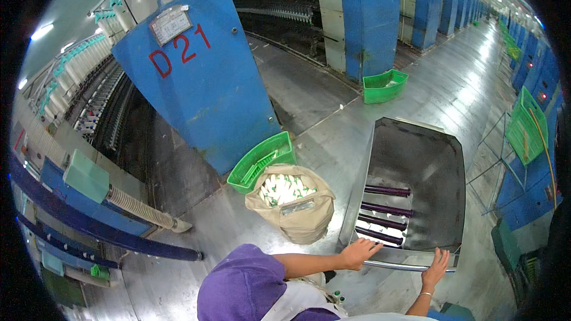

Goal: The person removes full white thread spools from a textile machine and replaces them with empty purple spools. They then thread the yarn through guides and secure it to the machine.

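My left hand (pixel 360 254) lies over the near rim of a large open metal cart (pixel 437 184), by its left corner, with the fingers bent over the edge. Farther right, my right hand (pixel 436 270) grips the same rim, its fingers hooked over the top. Inside the cart, several dark purple rods (pixel 386 209) lie side by side above a bright patch at the left. To the left of the cart stands a beige cloth sack (pixel 303 220), its mouth open. White bobbins with green ends (pixel 282 189) fill it.
A green plastic basket (pixel 262 157) touches the sack, beside a blue machine end panel (pixel 196 83). Another green basket (pixel 385 86) sits farther up the aisle. At right, a green crate (pixel 528 128) rests on a thin metal frame. A dark blue pipe (pixel 113 232) crosses the left.
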`<state>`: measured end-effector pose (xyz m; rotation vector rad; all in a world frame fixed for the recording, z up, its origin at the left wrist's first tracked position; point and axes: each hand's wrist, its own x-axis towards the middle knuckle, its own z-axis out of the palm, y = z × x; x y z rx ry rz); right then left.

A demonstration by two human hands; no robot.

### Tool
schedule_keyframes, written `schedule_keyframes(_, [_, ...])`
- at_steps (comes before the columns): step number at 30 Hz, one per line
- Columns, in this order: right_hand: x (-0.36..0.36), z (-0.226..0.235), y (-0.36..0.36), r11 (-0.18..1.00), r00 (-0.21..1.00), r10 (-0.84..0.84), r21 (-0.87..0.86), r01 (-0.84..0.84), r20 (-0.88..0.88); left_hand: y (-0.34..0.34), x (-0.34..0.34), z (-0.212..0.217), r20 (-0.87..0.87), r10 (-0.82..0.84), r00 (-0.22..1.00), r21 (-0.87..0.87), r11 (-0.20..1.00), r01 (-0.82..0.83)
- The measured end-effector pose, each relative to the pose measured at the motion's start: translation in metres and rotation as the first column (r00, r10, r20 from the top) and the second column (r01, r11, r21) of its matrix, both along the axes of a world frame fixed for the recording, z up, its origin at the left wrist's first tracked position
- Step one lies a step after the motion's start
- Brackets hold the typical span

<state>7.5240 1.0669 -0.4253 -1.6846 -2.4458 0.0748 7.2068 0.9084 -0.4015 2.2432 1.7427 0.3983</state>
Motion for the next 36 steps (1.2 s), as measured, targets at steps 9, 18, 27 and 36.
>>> schedule_keyframes(9, [-0.054,0.005,0.207,0.981,0.979,0.192,-0.016,-0.191,0.069,0.126,0.008,0.002,0.073,0.177,0.981,-0.033,0.984,-0.175])
schedule_keyframes(18, [-0.193,0.012,0.346,0.923,0.926,0.378,0.074,-0.377,0.001,0.234,-0.098,0.011,0.052,0.301,0.952,-0.056,0.953,-0.298])
schedule_keyframes(27, [-0.358,0.001,0.477,0.821,0.819,0.566,0.155,-0.549,-0.098,0.337,-0.234,0.020,-0.058,0.510,0.858,-0.102,0.852,-0.513])
schedule_keyframes(36, [-0.560,-0.004,0.592,0.725,0.708,0.688,0.206,-0.657,-0.163,0.425,-0.389,0.009,-0.162,0.689,0.706,0.003,0.716,-0.698])
